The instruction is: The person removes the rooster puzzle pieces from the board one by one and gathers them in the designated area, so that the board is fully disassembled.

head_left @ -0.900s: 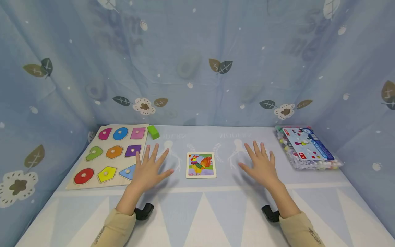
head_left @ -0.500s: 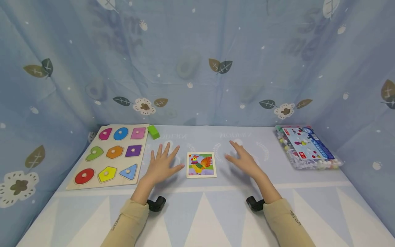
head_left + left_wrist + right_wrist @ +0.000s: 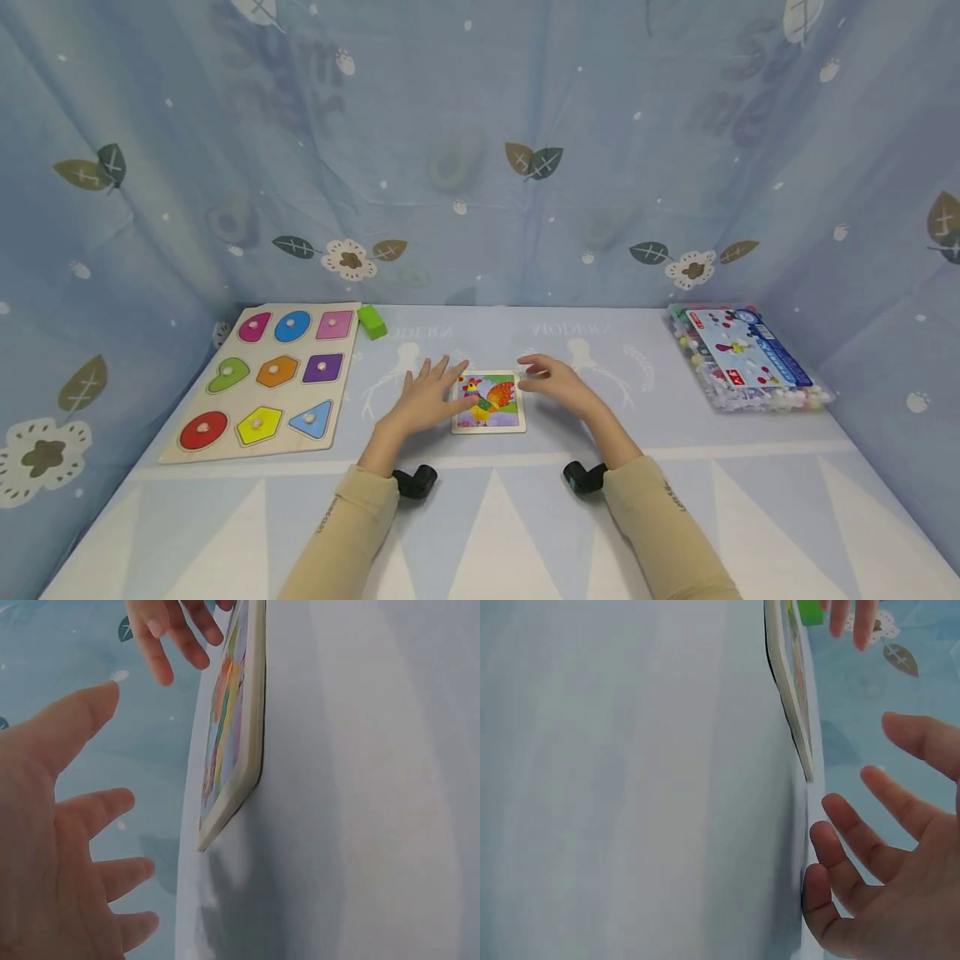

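A square picture board (image 3: 487,417) with a colourful rooster and a pale wooden frame lies flat on the table. The left hand (image 3: 426,403) hovers at its left side, fingers spread, thumb over the picture. At the upper right edge is the right hand (image 3: 558,386), its fingers slightly bent and holding nothing. In the left wrist view the board (image 3: 232,712) stands apart from the spread left hand (image 3: 67,840). The right wrist view shows a gap between the board (image 3: 791,682) and the relaxed right hand (image 3: 892,877).
A wooden shape board (image 3: 243,392) with coloured knobbed pieces lies at the left. A green block (image 3: 372,322) touches or nearly touches its back right corner. At the right sits a clear box of beads (image 3: 750,358) with a printed label. A patterned curtain (image 3: 465,167) hangs behind.
Both hands have moved inward, the left to the right and the right to the left, up to the rooster board. The right fingers have bent a little. The board has not moved.
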Tool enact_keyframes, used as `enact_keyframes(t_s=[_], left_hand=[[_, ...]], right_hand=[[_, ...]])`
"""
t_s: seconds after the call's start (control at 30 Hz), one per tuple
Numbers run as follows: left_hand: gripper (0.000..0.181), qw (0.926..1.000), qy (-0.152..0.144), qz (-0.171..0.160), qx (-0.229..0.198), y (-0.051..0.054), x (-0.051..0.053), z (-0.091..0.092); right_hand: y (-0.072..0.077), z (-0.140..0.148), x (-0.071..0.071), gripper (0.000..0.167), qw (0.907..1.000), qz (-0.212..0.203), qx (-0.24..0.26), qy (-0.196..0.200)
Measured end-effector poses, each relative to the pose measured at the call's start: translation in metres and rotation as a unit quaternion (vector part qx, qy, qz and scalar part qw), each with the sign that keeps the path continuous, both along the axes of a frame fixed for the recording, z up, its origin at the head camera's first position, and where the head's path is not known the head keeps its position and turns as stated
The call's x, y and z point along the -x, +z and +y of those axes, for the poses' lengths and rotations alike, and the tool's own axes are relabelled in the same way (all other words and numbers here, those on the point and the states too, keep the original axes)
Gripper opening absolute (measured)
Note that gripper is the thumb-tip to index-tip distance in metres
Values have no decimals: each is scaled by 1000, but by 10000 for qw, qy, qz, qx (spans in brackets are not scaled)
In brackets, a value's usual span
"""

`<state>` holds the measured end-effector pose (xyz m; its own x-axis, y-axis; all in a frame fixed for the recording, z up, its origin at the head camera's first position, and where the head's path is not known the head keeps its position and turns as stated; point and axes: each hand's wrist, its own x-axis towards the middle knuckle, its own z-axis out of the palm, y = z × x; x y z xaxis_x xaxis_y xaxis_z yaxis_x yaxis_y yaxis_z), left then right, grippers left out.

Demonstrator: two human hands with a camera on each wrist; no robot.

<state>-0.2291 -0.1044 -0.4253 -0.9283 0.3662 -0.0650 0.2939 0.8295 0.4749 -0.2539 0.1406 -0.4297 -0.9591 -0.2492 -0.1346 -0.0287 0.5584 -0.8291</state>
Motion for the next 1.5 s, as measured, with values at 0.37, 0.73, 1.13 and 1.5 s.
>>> enact_keyframes(t_s=[0.37,0.73,1.13,1.5], left_hand=[[66,9996,-112,-225,121,-10,7,14],[67,9994,-172,44,293,-14,6,17],[65,9983,-261,-28,521,-16,2,17],[65,9982,-180,-13,578,-19,2,17]], right_hand=[[-7,-14,9,38,9966,276,-766,121],[-11,-16,14,30,9845,672,-1603,251],[-3,-22,13,30,9767,506,-2032,469],[-5,-23,20,32,9796,350,-1934,419]])
